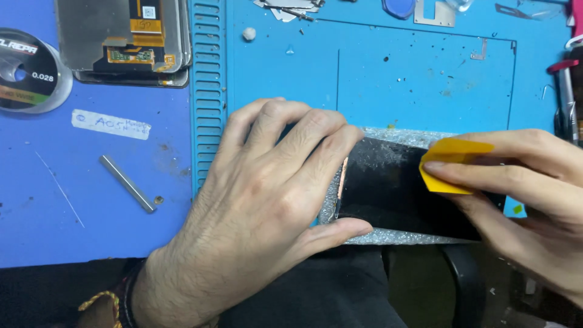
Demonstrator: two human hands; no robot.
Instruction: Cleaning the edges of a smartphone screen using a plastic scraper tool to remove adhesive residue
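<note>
Left hand (pixel 261 212) lies flat pinning the black screen (pixel 388 188) mid-frame, right hand (pixel 528 200) pinches a yellow card (pixel 452 167) on it; residue's partly scraped, plenty left along the edges.

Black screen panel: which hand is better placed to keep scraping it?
Probably the right hand: it pinches the yellow scraper against the black screen panel. The left hand lies flat, pinning the panel's other end.

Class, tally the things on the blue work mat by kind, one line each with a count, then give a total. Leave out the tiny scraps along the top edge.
Black phone screens under the hands: 1
Yellow scraper cards: 1
Spare display panels, stacked: 2
Wire spools: 1
Metal rods: 1
White paper labels: 1
Total: 7
</note>
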